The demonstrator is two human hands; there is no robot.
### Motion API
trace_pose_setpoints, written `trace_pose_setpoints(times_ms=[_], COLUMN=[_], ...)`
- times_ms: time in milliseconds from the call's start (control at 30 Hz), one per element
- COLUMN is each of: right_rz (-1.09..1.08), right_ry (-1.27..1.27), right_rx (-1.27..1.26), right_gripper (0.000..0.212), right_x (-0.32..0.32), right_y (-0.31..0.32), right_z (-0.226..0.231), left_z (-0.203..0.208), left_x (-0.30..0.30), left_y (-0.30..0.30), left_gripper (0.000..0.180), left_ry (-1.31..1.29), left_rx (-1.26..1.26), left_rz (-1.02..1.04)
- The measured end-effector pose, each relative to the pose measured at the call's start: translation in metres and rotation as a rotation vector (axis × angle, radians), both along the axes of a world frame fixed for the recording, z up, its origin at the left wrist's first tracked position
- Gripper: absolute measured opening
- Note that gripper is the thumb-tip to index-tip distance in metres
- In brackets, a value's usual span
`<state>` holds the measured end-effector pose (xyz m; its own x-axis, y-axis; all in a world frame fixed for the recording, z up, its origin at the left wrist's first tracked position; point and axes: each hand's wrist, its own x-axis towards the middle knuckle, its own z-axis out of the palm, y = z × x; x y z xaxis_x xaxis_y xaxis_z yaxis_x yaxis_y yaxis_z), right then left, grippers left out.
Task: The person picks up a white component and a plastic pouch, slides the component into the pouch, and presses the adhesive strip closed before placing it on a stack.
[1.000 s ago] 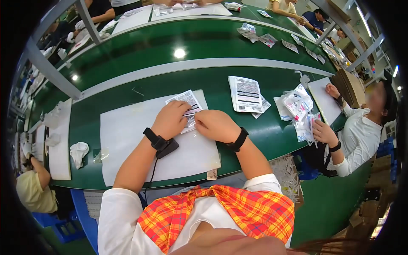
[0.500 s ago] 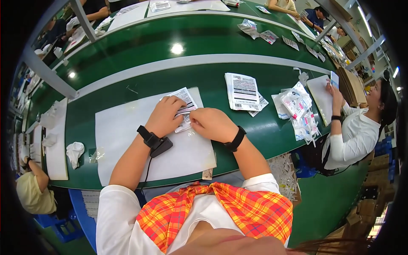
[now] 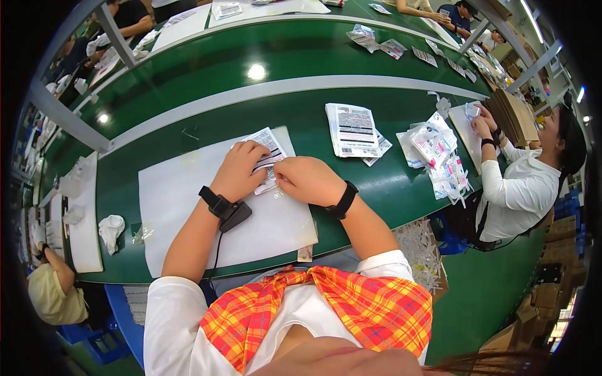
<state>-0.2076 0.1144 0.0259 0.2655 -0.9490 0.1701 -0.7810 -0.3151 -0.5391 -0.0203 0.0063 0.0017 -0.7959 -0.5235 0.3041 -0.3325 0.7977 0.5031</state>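
Observation:
A flat white packet (image 3: 268,139) with dark printed text lies on the white board (image 3: 188,207) before me. My left hand (image 3: 240,165) rests over its left part, the fingers bent side by side across it and the thumb near its lower part, holding it against the board. At the packet's right edge, my right hand (image 3: 309,180) is closed in a pinch, fingertips close to the left hand's. What lies between the right fingertips is mostly hidden by the hand. Just right of the board stands a stack of similar printed packets (image 3: 352,128).
Right of the stack is a heap of clear-and-white printed pouches (image 3: 433,145). A crumpled white glove or cloth (image 3: 111,232) lies left of the board. A grey rail (image 3: 263,89) crosses behind the green table (image 3: 382,194). A co-worker (image 3: 520,182) sits at the right.
My hands stay on the packet with barely any shift. The whole view has moved slightly. At the right, the co-worker's hands have drawn together around a small pouch.

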Motion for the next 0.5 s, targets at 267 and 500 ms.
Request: trace_pose_setpoints(times_ms=[267, 500], right_rz=[0.019, 0.021], right_ry=[-0.003, -0.017], right_rx=[-0.011, -0.008], right_gripper=[0.012, 0.011], right_x=[0.0012, 0.0032], right_y=[-0.0004, -0.0013], right_z=[-0.0017, -0.0026], left_z=[0.0001, -0.0026], left_x=[0.0012, 0.0031], left_y=[-0.0006, -0.0021], left_gripper=[0.035, 0.036], left_ry=[-0.029, -0.026], left_rx=[0.007, 0.008], left_rz=[0.018, 0.012])
